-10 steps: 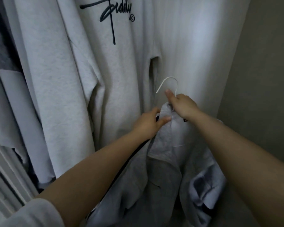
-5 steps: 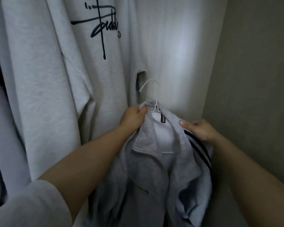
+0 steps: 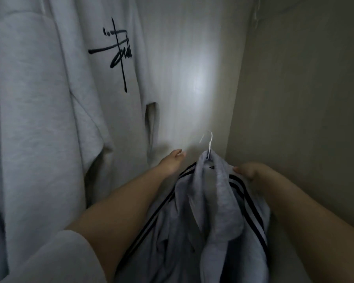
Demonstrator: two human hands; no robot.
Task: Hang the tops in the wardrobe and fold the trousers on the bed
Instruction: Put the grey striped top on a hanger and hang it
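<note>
I see the wardrobe's pale back panel [image 3: 192,82] meeting its beige side wall [image 3: 305,99] in a corner. A light grey sweatshirt [image 3: 49,99] with black script print hangs against the back panel, left.

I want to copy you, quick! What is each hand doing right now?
Left hand: open, holding nothing.
Right hand: grip closed on the grey black-striped cotton top on its white hanger.

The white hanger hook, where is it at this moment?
In the head view, the white hanger hook sticks up from the grey striped top, lower centre-right.
</note>
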